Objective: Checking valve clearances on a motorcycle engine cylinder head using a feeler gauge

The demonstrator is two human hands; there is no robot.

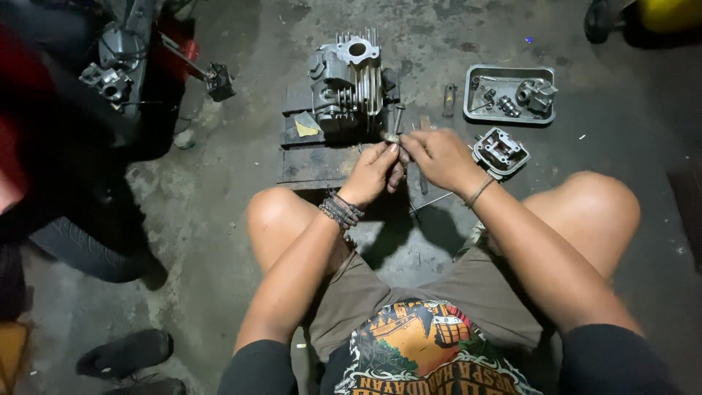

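While the person sits on the concrete floor (pixel 219 190) with knees apart, both hands meet in front of them, just before a finned metal engine part (pixel 349 80) that stands on a dark flat block (pixel 314 164). The left hand (pixel 373 172) is closed around a thin metal valve (pixel 397 121); the fingers wrap its lower part, which is hidden, so I cannot tell exactly how low the grip sits. The valve stands almost upright, with its long axis pointing away from the person toward the engine part, and its top end comes close to the fins. The right hand (pixel 439 155) touches the left one from the right side; its fingertips pinch at the same spot near the valve's base, but what they hold is too small to tell. Both hands are equally near the valve, though the left one carries it.

To the right lies a small square cover (pixel 501 152), and further back a grey metal tray (pixel 472 113) with small parts inside. On the left there is a motorcycle wheel (pixel 80 249), and a black shoe (pixel 124 352) lies near the lower edge.
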